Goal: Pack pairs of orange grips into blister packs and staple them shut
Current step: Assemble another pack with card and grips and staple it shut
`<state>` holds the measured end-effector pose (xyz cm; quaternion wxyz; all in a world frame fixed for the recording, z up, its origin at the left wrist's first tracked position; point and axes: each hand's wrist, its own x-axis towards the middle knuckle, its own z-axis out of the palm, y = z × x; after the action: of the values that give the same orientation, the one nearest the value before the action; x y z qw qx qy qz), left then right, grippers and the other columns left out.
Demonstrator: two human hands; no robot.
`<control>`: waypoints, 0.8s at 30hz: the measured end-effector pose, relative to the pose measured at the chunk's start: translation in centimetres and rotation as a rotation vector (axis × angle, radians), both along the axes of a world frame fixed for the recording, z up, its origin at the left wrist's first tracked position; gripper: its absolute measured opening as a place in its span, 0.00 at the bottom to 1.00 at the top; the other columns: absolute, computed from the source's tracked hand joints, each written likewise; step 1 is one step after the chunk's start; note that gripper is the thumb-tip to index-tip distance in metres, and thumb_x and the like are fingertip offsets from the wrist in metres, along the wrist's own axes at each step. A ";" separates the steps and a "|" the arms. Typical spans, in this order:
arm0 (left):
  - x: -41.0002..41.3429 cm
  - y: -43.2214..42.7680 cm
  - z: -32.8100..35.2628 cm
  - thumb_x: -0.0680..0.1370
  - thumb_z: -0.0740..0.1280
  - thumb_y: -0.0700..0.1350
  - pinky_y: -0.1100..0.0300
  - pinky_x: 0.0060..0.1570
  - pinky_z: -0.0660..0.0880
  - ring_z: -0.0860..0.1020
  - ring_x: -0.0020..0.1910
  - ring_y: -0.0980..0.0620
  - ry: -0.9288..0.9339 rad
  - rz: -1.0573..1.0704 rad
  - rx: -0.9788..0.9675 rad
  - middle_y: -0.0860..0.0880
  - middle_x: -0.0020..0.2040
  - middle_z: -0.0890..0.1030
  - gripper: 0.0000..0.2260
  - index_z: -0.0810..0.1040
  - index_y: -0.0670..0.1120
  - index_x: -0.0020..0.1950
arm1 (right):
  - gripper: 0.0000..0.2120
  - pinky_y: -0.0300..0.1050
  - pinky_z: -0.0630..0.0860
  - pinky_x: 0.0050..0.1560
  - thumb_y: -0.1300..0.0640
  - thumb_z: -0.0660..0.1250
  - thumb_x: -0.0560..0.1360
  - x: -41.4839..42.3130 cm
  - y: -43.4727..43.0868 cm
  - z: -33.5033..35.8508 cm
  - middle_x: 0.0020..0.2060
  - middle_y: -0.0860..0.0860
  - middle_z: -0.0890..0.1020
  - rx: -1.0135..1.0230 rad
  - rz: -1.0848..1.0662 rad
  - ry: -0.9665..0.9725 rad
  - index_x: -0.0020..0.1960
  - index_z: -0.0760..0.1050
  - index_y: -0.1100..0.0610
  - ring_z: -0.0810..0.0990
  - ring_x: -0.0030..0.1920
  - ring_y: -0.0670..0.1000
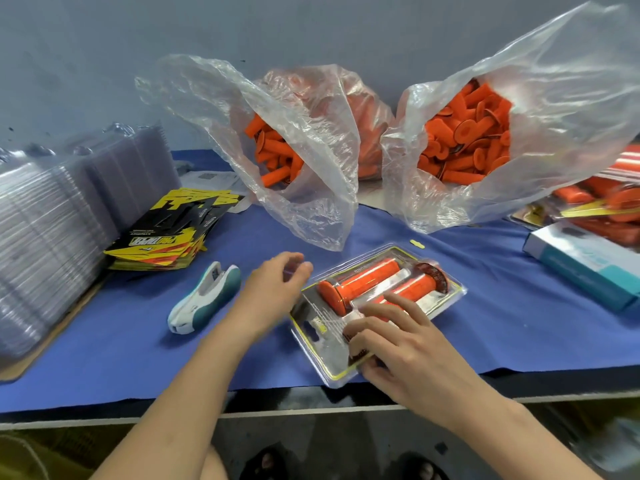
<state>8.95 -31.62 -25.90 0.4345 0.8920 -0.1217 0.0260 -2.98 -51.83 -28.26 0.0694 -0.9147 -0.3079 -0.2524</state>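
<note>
Even, bright light falls from overhead, leaving only faint shadows under the right hand and left hand. White glare streaks the clear crinkled plastic bags beyond the hands and the transparent blister pack under the right fingers. The left fingertips smear with motion; the frame's edges bow and soften, blurring the stack of clear plastic shells far left

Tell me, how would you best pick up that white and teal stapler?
Probably around the stapler's raised far end, coming from above with the left hand: it lies flat, clear of other things, that end nearest the hand.
</note>
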 end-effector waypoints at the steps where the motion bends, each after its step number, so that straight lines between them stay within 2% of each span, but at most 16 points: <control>1: -0.1 -0.5 -0.3 0.81 0.64 0.50 0.63 0.55 0.71 0.79 0.54 0.55 0.023 -0.054 0.075 0.53 0.56 0.82 0.13 0.78 0.48 0.64 | 0.09 0.52 0.65 0.71 0.57 0.70 0.72 -0.3 -0.4 0.1 0.57 0.40 0.79 0.002 -0.007 0.004 0.50 0.75 0.48 0.73 0.66 0.49; 3: -0.2 -1.1 -0.5 0.82 0.63 0.48 0.61 0.56 0.73 0.79 0.54 0.55 0.048 -0.121 0.182 0.53 0.56 0.83 0.11 0.80 0.49 0.62 | 0.13 0.53 0.64 0.72 0.58 0.72 0.70 -0.8 -1.5 0.4 0.60 0.40 0.78 0.001 -0.049 0.015 0.51 0.75 0.47 0.72 0.67 0.49; 5: -0.3 -1.3 -0.5 0.81 0.63 0.46 0.56 0.57 0.76 0.81 0.52 0.53 0.101 -0.166 0.174 0.53 0.52 0.84 0.10 0.82 0.49 0.58 | 0.17 0.54 0.64 0.71 0.60 0.74 0.67 -0.9 -3.0 0.8 0.61 0.40 0.78 0.000 -0.110 0.029 0.52 0.76 0.46 0.73 0.68 0.51; 6: -0.5 -1.3 -0.4 0.81 0.63 0.46 0.55 0.53 0.78 0.82 0.48 0.53 0.149 -0.189 0.148 0.54 0.46 0.85 0.09 0.82 0.48 0.56 | 0.20 0.53 0.64 0.71 0.63 0.76 0.65 -0.9 -3.7 1.0 0.61 0.39 0.78 -0.005 -0.140 0.039 0.52 0.76 0.47 0.73 0.68 0.51; 8: -1.1 -1.2 -0.1 0.80 0.64 0.44 0.57 0.38 0.78 0.80 0.34 0.52 0.335 -0.236 0.045 0.54 0.34 0.82 0.07 0.80 0.44 0.52 | 0.28 0.50 0.64 0.70 0.69 0.76 0.61 -0.8 -4.8 1.5 0.62 0.38 0.77 -0.024 -0.188 0.090 0.54 0.76 0.46 0.72 0.68 0.52; 9: -1.6 -1.1 0.1 0.79 0.64 0.43 0.59 0.31 0.76 0.78 0.30 0.53 0.441 -0.260 -0.003 0.53 0.30 0.80 0.06 0.78 0.43 0.50 | 0.32 0.49 0.65 0.70 0.72 0.74 0.59 -0.7 -5.4 1.6 0.63 0.37 0.77 -0.044 -0.210 0.126 0.56 0.76 0.45 0.72 0.69 0.52; 11: -2.5 -0.9 0.7 0.76 0.66 0.44 0.61 0.26 0.73 0.76 0.28 0.54 0.583 -0.300 -0.057 0.50 0.30 0.79 0.05 0.77 0.42 0.45 | 0.41 0.47 0.69 0.67 0.76 0.70 0.58 -0.3 -6.4 2.0 0.66 0.36 0.75 -0.105 -0.264 0.220 0.62 0.76 0.41 0.71 0.71 0.51; 12: -2.9 -0.9 0.8 0.74 0.67 0.46 0.62 0.26 0.72 0.75 0.28 0.54 0.629 -0.315 -0.078 0.49 0.30 0.79 0.06 0.77 0.43 0.43 | 0.45 0.45 0.67 0.68 0.77 0.66 0.58 -0.1 -7.0 2.2 0.67 0.34 0.72 -0.124 -0.291 0.272 0.65 0.74 0.38 0.69 0.72 0.50; 14: -3.4 -1.1 0.9 0.71 0.67 0.48 0.63 0.25 0.72 0.74 0.27 0.54 0.690 -0.314 -0.136 0.49 0.30 0.78 0.08 0.77 0.43 0.41 | 0.48 0.36 0.57 0.68 0.77 0.58 0.63 0.5 -8.1 2.6 0.70 0.28 0.64 -0.080 -0.339 0.367 0.68 0.69 0.32 0.62 0.75 0.46; 15: -3.6 -1.3 0.8 0.73 0.67 0.46 0.63 0.25 0.71 0.74 0.27 0.54 0.715 -0.300 -0.175 0.49 0.31 0.78 0.06 0.76 0.43 0.42 | 0.45 0.34 0.56 0.67 0.76 0.55 0.66 0.7 -8.4 2.6 0.69 0.27 0.62 -0.042 -0.374 0.409 0.68 0.68 0.31 0.60 0.75 0.44; 17: -4.0 -2.1 0.7 0.76 0.64 0.41 0.63 0.26 0.72 0.75 0.27 0.53 0.761 -0.261 -0.259 0.48 0.32 0.78 0.04 0.75 0.41 0.44 | 0.36 0.39 0.60 0.67 0.72 0.56 0.73 0.9 -8.0 2.7 0.71 0.32 0.66 0.078 -0.452 0.401 0.67 0.71 0.36 0.65 0.72 0.46; 19: -4.7 -3.3 0.5 0.77 0.64 0.40 0.64 0.28 0.74 0.78 0.29 0.53 0.804 -0.230 -0.355 0.45 0.34 0.80 0.05 0.77 0.40 0.44 | 0.23 0.47 0.68 0.63 0.66 0.60 0.78 0.8 -6.7 2.8 0.67 0.41 0.74 0.315 -0.514 0.276 0.66 0.75 0.44 0.72 0.65 0.51; 21: -5.7 -5.1 0.3 0.77 0.64 0.40 0.63 0.30 0.76 0.81 0.30 0.51 0.845 -0.188 -0.482 0.44 0.34 0.81 0.07 0.79 0.40 0.41 | 0.14 0.50 0.72 0.56 0.61 0.64 0.79 0.4 -4.4 2.9 0.59 0.43 0.79 0.494 -0.473 0.073 0.61 0.78 0.47 0.75 0.57 0.51; 22: -6.2 -6.1 0.1 0.77 0.63 0.39 0.63 0.31 0.77 0.82 0.30 0.50 0.868 -0.155 -0.563 0.43 0.34 0.82 0.07 0.79 0.40 0.41 | 0.10 0.49 0.72 0.55 0.58 0.64 0.79 0.2 -3.3 2.9 0.56 0.42 0.80 0.496 -0.427 -0.005 0.58 0.78 0.48 0.75 0.55 0.49; 24: -6.8 -7.9 0.0 0.78 0.62 0.38 0.62 0.32 0.79 0.83 0.32 0.48 0.903 -0.096 -0.749 0.41 0.36 0.83 0.08 0.79 0.40 0.41 | 0.09 0.46 0.71 0.56 0.51 0.61 0.79 -0.1 -1.8 2.5 0.55 0.42 0.79 0.358 -0.338 -0.064 0.57 0.77 0.47 0.75 0.55 0.47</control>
<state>2.11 -39.50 -25.94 0.7294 0.5942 0.0528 -0.3348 -3.10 -53.67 -25.73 0.1771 -0.9179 -0.1031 -0.3399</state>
